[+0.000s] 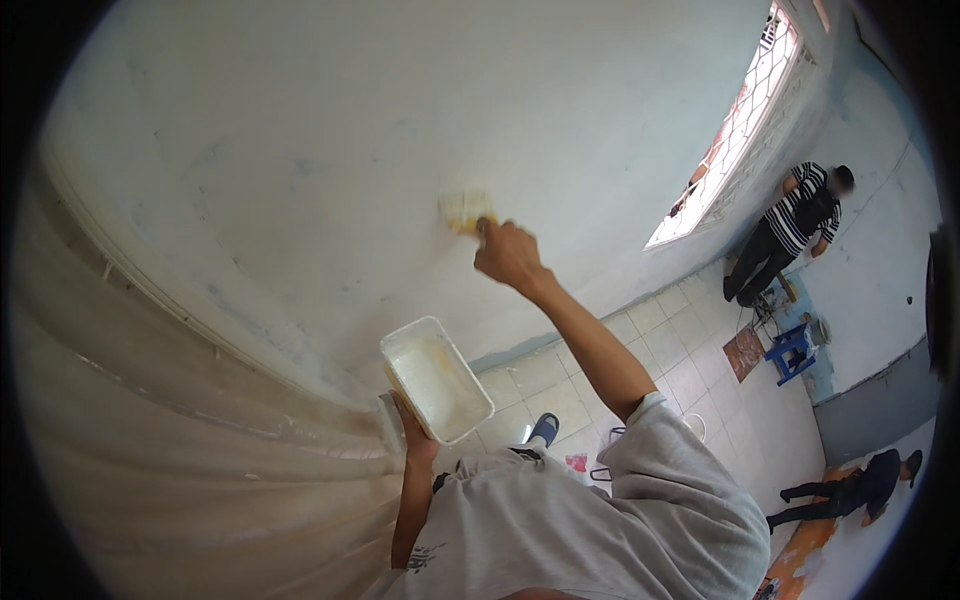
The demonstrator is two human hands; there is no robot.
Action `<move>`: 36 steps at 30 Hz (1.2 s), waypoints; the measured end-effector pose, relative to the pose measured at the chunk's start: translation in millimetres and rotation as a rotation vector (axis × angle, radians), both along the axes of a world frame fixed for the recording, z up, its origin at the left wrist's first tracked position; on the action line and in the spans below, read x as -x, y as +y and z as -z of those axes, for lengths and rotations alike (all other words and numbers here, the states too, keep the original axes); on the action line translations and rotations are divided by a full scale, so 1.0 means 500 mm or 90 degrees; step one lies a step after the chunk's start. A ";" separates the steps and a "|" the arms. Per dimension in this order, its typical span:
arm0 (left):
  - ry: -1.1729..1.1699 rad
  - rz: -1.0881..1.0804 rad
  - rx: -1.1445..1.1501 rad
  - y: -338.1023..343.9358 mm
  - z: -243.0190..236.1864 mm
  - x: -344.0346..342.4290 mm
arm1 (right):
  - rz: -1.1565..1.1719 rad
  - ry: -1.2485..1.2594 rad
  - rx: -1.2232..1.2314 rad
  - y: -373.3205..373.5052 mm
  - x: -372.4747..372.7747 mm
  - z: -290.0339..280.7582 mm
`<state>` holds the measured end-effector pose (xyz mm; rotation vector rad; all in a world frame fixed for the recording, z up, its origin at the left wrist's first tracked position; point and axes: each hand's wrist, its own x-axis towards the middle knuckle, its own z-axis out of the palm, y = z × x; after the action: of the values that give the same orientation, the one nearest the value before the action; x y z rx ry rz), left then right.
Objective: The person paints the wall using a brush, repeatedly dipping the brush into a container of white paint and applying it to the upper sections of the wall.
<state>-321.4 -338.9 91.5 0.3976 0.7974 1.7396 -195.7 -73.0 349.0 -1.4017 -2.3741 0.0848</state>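
My right hand [508, 255] grips a wide paintbrush [465, 208] with pale bristles, held against or very close to the pale, patchy wall [320, 130]. My left hand [415, 425] holds a white rectangular container [435, 380] with whitish paint inside, low in front of me near the wall. A translucent plastic sheet [200, 430] hangs along the left side, beside my left arm.
A barred window [740, 110] is upper right. A person in stripes [800, 210] stands near a blue stool [790, 350]; another in dark clothes [860, 490] is lower right. The tiled floor [660, 330] holds several items, including a brown square [742, 352].
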 end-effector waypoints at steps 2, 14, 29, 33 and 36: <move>0.110 -0.056 -0.017 -0.002 0.044 0.011 | -0.051 -0.071 0.120 0.011 -0.019 0.044; 0.145 0.023 -0.036 0.004 0.127 0.035 | -0.001 0.272 -0.264 -0.012 -0.006 -0.430; -0.088 0.025 -0.004 0.017 0.002 0.020 | -0.031 0.097 -0.174 0.039 -0.036 -0.248; -0.167 0.056 0.035 0.017 -0.008 0.011 | 0.009 0.315 -0.185 -0.014 -0.025 -0.433; -0.173 0.063 0.038 0.013 -0.009 0.006 | 0.018 0.299 -0.211 -0.005 -0.017 -0.379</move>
<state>-324.5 -332.2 95.9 0.1539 0.6211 1.6302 -187.3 -75.6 538.8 -1.1127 -1.8799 0.0094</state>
